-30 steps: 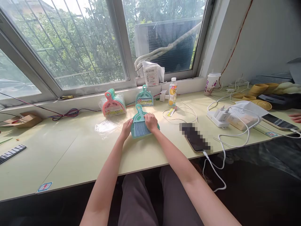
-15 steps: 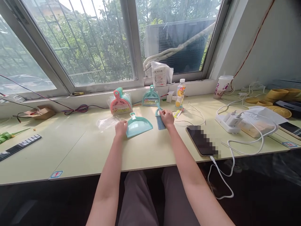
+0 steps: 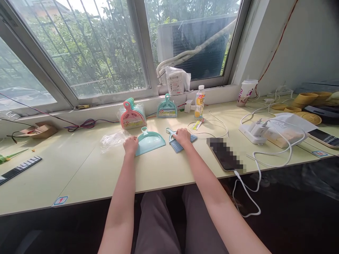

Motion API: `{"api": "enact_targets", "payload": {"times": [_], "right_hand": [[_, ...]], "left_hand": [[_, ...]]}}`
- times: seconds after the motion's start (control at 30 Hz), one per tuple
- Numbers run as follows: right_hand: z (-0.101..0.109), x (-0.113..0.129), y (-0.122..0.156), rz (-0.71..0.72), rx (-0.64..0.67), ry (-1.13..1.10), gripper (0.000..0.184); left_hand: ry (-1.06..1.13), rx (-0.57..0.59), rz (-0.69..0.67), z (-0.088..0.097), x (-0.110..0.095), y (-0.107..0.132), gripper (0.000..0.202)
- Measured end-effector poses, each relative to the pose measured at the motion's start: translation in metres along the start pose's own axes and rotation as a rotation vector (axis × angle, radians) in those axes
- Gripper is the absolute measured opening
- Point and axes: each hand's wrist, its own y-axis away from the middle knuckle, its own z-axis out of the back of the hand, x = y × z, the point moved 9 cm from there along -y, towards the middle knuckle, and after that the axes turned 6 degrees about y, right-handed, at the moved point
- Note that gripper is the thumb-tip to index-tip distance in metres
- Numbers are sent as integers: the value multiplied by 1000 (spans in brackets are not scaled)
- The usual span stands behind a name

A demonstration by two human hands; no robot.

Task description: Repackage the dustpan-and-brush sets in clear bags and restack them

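A small teal dustpan [image 3: 149, 141] lies flat on the pale green table [image 3: 87, 173], handle pointing to the window. My left hand [image 3: 130, 145] rests closed on its left edge. Just right of it lies a small brush [image 3: 177, 142] with blue bristles and a teal handle. My right hand [image 3: 182, 136] lies on top of the brush, fingers curled over it and pressing it to the table. Dustpan and brush lie apart, a small gap between them.
A bagged stack of pink and teal dustpans [image 3: 130, 115] and a single packaged teal set [image 3: 166, 108] lean at the window ledge. An empty clear bag [image 3: 113, 138] lies left of my left hand. A bottle [image 3: 200, 102], phone [image 3: 225, 155], charger cables [image 3: 267, 151] and cup [image 3: 245, 92] crowd the right.
The brush lay in the dustpan under both hands; my right hand pulled it out to the right and has now laid it flat on the table. My left hand stayed on the dustpan.
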Motion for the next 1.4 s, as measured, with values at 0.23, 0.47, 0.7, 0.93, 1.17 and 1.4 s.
{"api": "enact_targets", "payload": {"times": [0.23, 0.47, 0.7, 0.93, 1.17, 1.4], "right_hand": [[1, 0, 2, -51, -1, 29, 23], [26, -6, 7, -142, -156, 27, 32], [2, 2, 4, -62, 74, 80, 34], [10, -34, -4, -211, -82, 47, 27], [26, -1, -5, 16, -193, -96, 24], [8, 36, 4, 255, -9, -41, 17]], "left_hand": [[99, -30, 32, 6, 0, 3, 33], [126, -206, 113, 28, 4, 7, 29], [-26, -130, 2, 16, -7, 7, 26], [-72, 79, -110, -5, -30, 14, 20], [28, 175, -271, -33, -85, 47, 24], [208, 364, -686, -54, -136, 82, 36]]}}
